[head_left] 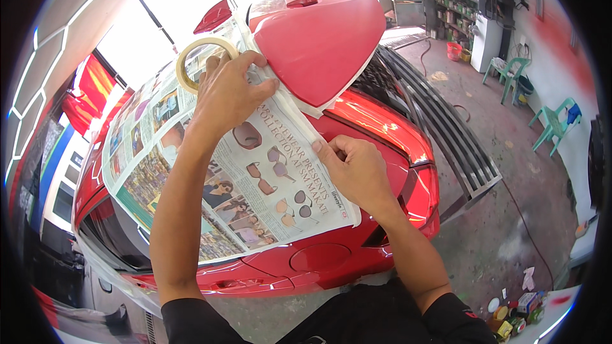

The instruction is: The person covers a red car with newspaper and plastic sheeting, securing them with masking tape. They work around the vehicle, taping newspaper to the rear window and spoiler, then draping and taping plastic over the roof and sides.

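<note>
A roll of masking tape (183, 71) is in my left hand (231, 92), with some fingers curled at its ring. That hand's thumb and index finger point toward the edge of a matte red car panel (322, 44). Below both hands, a newspaper sheet (290, 181) lies over the glossy red car body (325, 258). My right hand (357, 169) pinches the sheet's right edge between thumb and bent fingers. A pale tape strip (306, 129) runs along that edge, up toward the red panel.
A dark slatted metal rack (456, 134) stands just right of the car. Green plastic chairs (554, 126) and a white cabinet (486, 44) line the right wall. Cans and boxes (519, 315) lie at the lower right. A cable (519, 216) crosses the floor.
</note>
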Demonstrator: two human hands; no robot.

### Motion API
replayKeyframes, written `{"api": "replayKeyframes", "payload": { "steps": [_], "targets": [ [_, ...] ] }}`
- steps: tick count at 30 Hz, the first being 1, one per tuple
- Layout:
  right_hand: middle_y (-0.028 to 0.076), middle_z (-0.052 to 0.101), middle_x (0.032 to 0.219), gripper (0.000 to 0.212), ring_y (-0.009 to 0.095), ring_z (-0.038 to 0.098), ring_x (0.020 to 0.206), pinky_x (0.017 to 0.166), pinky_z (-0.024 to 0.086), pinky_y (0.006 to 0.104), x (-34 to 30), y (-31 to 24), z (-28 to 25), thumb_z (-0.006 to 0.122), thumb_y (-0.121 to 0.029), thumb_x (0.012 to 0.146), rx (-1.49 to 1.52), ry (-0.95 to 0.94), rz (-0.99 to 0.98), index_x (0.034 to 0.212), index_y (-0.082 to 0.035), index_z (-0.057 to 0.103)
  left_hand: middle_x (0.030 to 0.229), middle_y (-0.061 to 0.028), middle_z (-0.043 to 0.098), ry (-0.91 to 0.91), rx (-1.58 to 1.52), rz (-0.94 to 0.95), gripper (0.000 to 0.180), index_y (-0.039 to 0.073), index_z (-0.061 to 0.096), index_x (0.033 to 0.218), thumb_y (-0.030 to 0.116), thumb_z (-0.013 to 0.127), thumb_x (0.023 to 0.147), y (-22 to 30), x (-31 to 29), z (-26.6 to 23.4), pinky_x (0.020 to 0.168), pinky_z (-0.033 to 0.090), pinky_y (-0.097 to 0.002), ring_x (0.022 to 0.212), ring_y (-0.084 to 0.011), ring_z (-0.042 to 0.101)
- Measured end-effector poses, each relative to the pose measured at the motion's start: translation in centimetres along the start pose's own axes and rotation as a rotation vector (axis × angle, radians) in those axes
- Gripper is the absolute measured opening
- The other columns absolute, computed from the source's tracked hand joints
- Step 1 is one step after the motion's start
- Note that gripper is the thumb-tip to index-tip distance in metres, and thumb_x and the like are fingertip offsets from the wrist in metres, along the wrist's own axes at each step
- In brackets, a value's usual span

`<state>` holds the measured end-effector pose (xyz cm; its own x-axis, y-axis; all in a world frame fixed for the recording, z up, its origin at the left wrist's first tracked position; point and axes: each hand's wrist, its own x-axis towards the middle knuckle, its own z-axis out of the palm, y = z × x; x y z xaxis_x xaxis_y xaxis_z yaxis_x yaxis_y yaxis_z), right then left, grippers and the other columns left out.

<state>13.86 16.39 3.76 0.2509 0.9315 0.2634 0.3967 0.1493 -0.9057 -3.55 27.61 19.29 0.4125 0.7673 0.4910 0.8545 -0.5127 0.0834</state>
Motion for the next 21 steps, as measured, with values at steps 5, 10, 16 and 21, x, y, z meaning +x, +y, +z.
{"api": "replayKeyframes", "payload": {
  "steps": [5, 10, 16, 21],
  "targets": [
    [0.010, 0.066, 0.064, 0.050, 0.020, 0.063, 0.058, 0.060, 0.048, 0.0403, 0.4, -0.6, -0.3, 0.067, -0.048, 0.106, -0.050, -0.018, 0.023, 0.091, -0.001, 0.078, 0.096, -0.0167, 0.069, -0.022, 0.069, 0.032, 0.056, 0.008, 0.073, 0.129, 0.047, 0.074, 0.089, -0.2, -0.2, -0.4, 0.104, 0.045, -0.0497, 0.113, -0.0332, 0.054],
    [0.011, 0.064, 0.063, 0.053, 0.024, 0.063, 0.059, 0.061, 0.047, 0.0436, 0.7, -0.6, -0.3, 0.065, -0.049, 0.106, -0.099, -0.026, 0.033, 0.087, -0.001, 0.076, 0.105, -0.0199, 0.069, -0.028, 0.140, 0.078, 0.073, 0.009, 0.070, 0.136, 0.060, 0.073, 0.084, -0.9, -0.6, -0.3, 0.110, 0.041, -0.0536, 0.120, -0.0367, 0.053],
    [0.011, 0.068, 0.066, 0.051, 0.025, 0.067, 0.060, 0.062, 0.050, 0.0425, 1.0, -0.9, -0.3, 0.067, -0.049, 0.105, -0.121, 0.011, 0.018, 0.090, -0.002, 0.079, 0.120, -0.0265, 0.069, -0.083, 0.173, 0.088, 0.083, 0.010, 0.069, 0.140, 0.068, 0.076, 0.081, -0.6, -1.6, -1.2, 0.117, 0.036, -0.0567, 0.131, -0.0417, 0.054],
    [0.010, 0.071, 0.067, 0.050, 0.023, 0.069, 0.061, 0.063, 0.052, 0.0411, 1.6, -0.7, -0.4, 0.068, -0.049, 0.104, -0.130, 0.017, 0.017, 0.092, -0.002, 0.080, 0.121, -0.0247, 0.071, -0.009, 0.205, 0.111, 0.078, 0.009, 0.069, 0.138, 0.062, 0.078, 0.082, -0.1, -1.8, -0.6, 0.113, 0.038, -0.0548, 0.126, -0.0393, 0.056]
  ]
}}
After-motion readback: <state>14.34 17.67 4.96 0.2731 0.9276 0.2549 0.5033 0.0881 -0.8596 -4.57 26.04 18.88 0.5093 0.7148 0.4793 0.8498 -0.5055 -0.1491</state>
